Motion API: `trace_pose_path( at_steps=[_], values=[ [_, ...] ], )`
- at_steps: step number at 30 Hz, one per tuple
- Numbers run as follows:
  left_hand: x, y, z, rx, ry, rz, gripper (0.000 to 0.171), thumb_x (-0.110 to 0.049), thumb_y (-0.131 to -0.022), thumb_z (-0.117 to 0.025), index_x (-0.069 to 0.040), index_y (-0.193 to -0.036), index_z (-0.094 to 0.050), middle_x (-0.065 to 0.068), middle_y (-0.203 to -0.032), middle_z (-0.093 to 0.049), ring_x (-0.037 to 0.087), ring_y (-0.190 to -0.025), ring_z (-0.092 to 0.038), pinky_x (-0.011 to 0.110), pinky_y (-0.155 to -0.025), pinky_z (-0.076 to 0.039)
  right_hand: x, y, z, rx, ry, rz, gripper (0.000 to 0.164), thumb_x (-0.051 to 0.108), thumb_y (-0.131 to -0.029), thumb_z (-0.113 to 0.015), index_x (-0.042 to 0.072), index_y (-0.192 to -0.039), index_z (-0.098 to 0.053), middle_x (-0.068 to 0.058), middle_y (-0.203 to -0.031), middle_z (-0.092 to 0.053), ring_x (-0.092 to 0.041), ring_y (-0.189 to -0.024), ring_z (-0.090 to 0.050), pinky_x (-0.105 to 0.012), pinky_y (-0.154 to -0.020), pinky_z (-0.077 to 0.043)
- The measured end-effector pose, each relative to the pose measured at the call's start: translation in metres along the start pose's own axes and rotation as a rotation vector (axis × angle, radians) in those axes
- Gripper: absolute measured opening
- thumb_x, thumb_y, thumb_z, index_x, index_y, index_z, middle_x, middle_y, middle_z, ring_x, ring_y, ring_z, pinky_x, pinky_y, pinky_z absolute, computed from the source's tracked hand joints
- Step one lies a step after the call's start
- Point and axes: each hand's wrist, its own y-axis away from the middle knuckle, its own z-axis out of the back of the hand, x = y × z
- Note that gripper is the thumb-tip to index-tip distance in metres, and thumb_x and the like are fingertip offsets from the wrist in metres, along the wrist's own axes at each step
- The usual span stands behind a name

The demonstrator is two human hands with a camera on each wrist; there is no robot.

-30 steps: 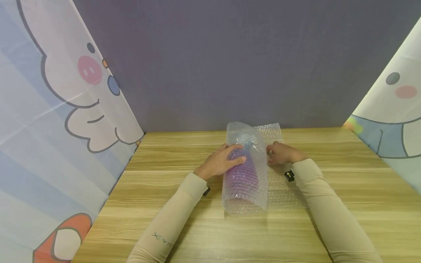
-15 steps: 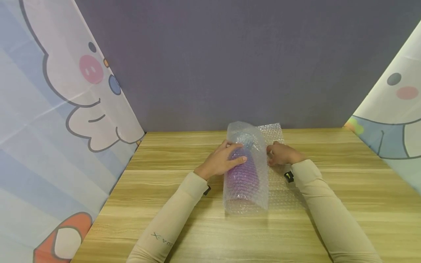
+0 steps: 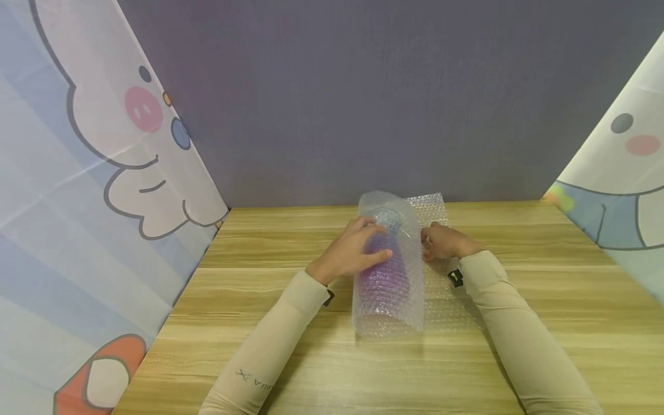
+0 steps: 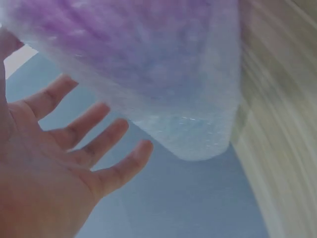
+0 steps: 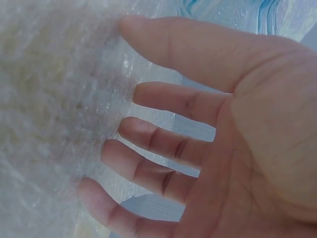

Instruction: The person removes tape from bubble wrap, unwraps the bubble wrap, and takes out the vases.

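A purple, bottle-shaped thing (image 3: 385, 282) with a paler, bluish upper end lies under a layer of bubble wrap (image 3: 412, 276). The left hand (image 3: 355, 251) rests against its left side through the wrap, thumb and fingers spread. In the left wrist view that hand (image 4: 74, 144) shows its palm, with straight, parted fingers beside the wrapped thing. On the right edge of the wrapped part is the right hand (image 3: 445, 242). Its fingertips (image 5: 141, 131) meet the bubble wrap in the right wrist view, thumb and fingers loosely extended and apart.
A flat stretch of bubble wrap (image 3: 448, 308) lies on the wooden table (image 3: 259, 242) under the right hand and wrist. A dark grey panel (image 3: 337, 104) stands along the table's back edge, with cartoon-printed sheets (image 3: 119, 173) on either side.
The left hand's fingers have spread a little further and shifted slightly towards the bluish end. The right hand and the wrap have hardly moved.
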Motion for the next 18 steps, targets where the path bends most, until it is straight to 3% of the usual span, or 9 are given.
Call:
trace_pose_path(
  at_steps=[10,18],
  values=[
    [-0.029,0.006,0.012,0.110,-0.094,-0.145,0.052,-0.060,-0.088,-0.071,-0.022,-0.124,-0.068,-0.003,-0.139,-0.058,0.019,-0.138,-0.049,0.044,-0.120,-0.037,0.000,-0.001,0.001,0.001,-0.004,-0.004,0.039,0.017,-0.077,-0.083,-0.002,-0.107,-0.065,-0.017,-0.094,-0.055,-0.028,-0.079,-0.058,-0.044,-0.071,-0.052],
    [-0.055,0.016,0.018,0.250,-0.156,-0.270,0.064,-0.063,-0.079,-0.078,-0.023,-0.127,-0.068,0.003,-0.149,-0.054,0.023,-0.145,-0.042,0.041,-0.127,-0.027,0.000,0.000,0.002,0.044,-0.012,-0.041,0.040,0.018,-0.081,-0.080,-0.002,-0.112,-0.064,-0.018,-0.100,-0.056,-0.029,-0.084,-0.059,-0.045,-0.074,-0.053]
  ],
)
